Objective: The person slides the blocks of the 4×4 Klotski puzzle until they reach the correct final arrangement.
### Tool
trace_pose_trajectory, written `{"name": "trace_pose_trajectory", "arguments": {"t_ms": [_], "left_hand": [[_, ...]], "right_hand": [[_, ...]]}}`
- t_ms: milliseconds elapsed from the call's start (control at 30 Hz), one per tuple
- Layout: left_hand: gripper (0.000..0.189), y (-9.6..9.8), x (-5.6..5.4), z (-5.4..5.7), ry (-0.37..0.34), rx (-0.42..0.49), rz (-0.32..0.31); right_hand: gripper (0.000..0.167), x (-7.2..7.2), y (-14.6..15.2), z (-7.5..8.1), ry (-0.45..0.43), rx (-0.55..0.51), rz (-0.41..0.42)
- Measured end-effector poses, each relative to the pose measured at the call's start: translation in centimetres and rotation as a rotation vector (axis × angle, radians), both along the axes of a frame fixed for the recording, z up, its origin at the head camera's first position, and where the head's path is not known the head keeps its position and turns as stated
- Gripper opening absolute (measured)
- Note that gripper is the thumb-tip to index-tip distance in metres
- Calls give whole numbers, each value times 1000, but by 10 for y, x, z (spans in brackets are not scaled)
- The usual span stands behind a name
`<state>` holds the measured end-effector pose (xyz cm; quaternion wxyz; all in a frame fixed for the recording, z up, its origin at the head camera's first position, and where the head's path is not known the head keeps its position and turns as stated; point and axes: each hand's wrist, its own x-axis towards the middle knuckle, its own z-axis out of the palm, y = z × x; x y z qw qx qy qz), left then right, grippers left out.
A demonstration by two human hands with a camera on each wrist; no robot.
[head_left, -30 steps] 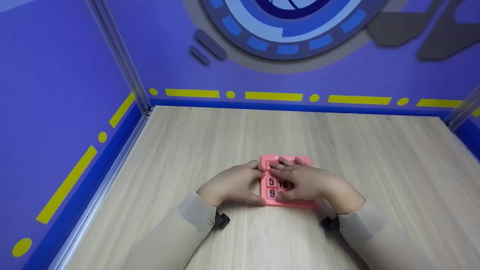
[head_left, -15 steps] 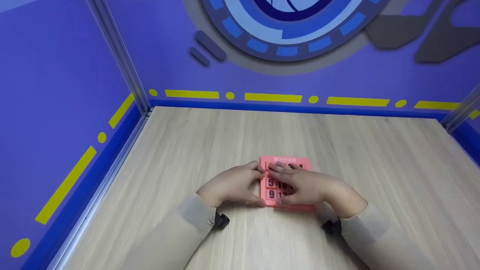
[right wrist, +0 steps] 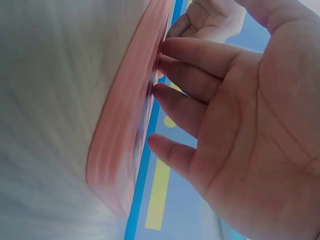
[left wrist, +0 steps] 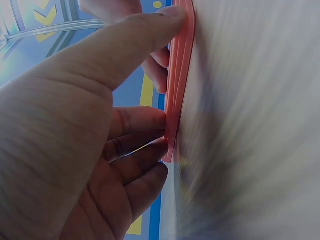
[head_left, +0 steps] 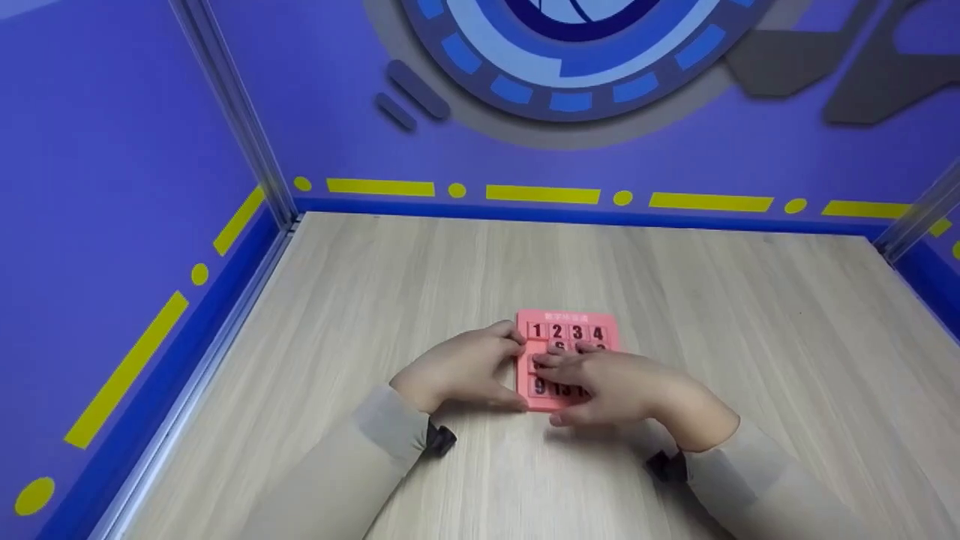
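A pink sliding number puzzle (head_left: 566,317) lies flat on the table, its top row of tiles reading 1, 2, 3, 4. Below the 1 is a bare pink slot. My left hand (head_left: 469,367) grips the puzzle's left side, thumb at the near corner and fingers against the edge farther up. In the left wrist view, thumb and fingertips touch the pink rim. My right hand (head_left: 622,382) lies over the middle and lower tiles with fingers extended, fingertips on the tile above the 9. Its thumb is off the near edge. Several tiles are hidden under it.
The wooden table (head_left: 412,285) spreads around the puzzle. A purple-blue wall panel (head_left: 330,112) with yellow markings stands at the back, and another wall panel (head_left: 112,187) at the left. Both forearms wear light sleeves (head_left: 337,450) with black wrist devices.
My right hand has drawn back toward me across the puzzle, uncovering the top row and part of the second. My left hand has kept its place at the left edge.
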<state>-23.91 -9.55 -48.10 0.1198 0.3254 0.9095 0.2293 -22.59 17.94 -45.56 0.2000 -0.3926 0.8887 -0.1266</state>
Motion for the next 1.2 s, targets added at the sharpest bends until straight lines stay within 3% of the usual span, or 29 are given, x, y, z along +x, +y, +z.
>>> {"name": "trace_pose_trajectory", "arguments": {"t_ms": [833,1033,1200], "left_hand": [[82,3,-1,2,5,-7,-4],[83,1,-1,2,10,-7,2],[83,0,1,1,-1,-1,12]], "right_hand": [[90,-12,10,-13,-30,0,-104],[92,-9,9,-11,-11,-14,-86],[81,-1,13,-9,5,-76,-43]]}}
